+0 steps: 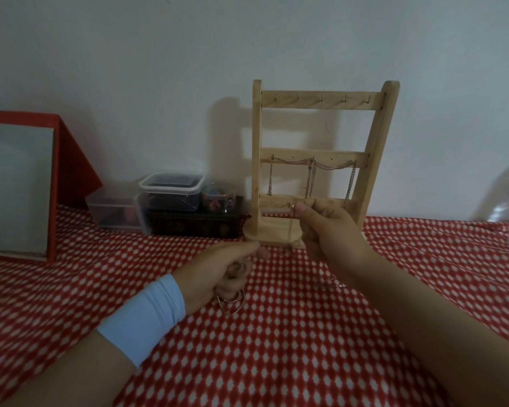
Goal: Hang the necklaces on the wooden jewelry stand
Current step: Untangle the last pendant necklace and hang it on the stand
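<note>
The right hand [326, 227] pinches a fine chain [291, 230] at the bottom rail of the wooden stand [373, 142], 2 o'clock from the left hand [218, 271] gripping spare necklaces [231, 304] (light, limp, tangle-prone; probably best pinched near one end)

Beneath the right hand [326, 227], which is pinching a thin chain [291, 230], a red tablecloth [291, 348] is showing white diamonds. Above the pinch, silvery-pink chains [310, 180] are hanging on the pale tan wooden jewelry stand [321, 99]. Left of it, the left hand [218, 271] is gripping a coppery-pink necklace [232, 306], with a light blue wristband [143, 318] circling that wrist.
</note>
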{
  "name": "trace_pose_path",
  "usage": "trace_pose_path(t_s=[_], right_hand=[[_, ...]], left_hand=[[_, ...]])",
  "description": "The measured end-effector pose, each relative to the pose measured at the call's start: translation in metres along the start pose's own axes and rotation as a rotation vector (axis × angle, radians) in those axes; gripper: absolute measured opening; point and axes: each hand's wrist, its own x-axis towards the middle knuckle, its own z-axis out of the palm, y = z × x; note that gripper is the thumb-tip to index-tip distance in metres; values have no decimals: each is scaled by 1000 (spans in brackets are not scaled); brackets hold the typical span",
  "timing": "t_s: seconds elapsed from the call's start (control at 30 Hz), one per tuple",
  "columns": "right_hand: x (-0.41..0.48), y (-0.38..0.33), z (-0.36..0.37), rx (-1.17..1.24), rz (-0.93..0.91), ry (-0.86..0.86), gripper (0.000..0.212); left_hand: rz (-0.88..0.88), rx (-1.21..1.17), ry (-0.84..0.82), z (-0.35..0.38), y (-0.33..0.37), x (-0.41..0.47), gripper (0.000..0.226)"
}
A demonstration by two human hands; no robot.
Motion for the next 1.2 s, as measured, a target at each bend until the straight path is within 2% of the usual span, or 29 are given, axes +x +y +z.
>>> trace_pose_path(t_s=[0.07, 0.13, 0.23, 0.3, 0.33, 0.4, 0.47, 0.5, 0.57, 0.63, 0.77, 0.83, 0.93, 0.97, 1.03, 1.1, 1.13, 1.2], right_hand=[[3, -1, -7, -9, 5, 42, 26], [4, -3, -12, -49, 19, 44, 27], [3, -7, -17, -186, 20, -54, 22], [1, -12, -17, -328, 2, -130, 21], [0, -15, -15, -403, -8, -161, 21], [-1, -19, -11, -527, -40, -228, 20], [-2, -22, -4, -610, -79, -282, 20], [-2, -23, -2, -636, -90, -302, 20], [-3, -25, 0, -676, -81, -320, 20], [-3, -26, -2, -752, -49, -332, 23], [0, -23, -9, -935, 15, -311, 40], [2, -24, -13, -833, 54, -243, 43], [4, -32, -21, -340, 175, -284, 42], [4, -36, -24, -265, 197, -314, 42], [5, -45, -30, -306, 212, -342, 37], [4, -55, -32, -404, 230, -336, 18], [2, -59, -32, -447, 227, -330, 16], [0, -67, -24, -553, 185, -318, 27]], left_hand=[[118, 363, 178, -10, 0, 2, 22], [212, 697, 334, -22, -2, 4, 24], [167, 1245, 449, -35, -3, 0, 23], [241, 1460, 486, -36, -7, 2, 34], [333, 1420, 491, -32, -7, 3, 40], [470, 1050, 422, -14, 1, 2, 37], [422, 525, 233, 8, 10, 3, 38], [388, 353, 158, 16, 13, 5, 36], [331, 204, 80, 24, 14, 9, 26], [240, 179, 48, 23, 13, 11, 17], [125, 24, 70, 15, 15, 14, 33], [104, -119, 104, 11, 21, 11, 35], [121, -313, 182, 7, 28, 5, 33], [131, -361, 218, 4, 30, 4, 33], [121, -385, 295, -4, 31, 3, 32], [85, -286, 371, -11, 31, 3, 30], [68, -142, 417, -12, 31, 1, 26], [140, 273, 466, -7, 35, -3, 19]])
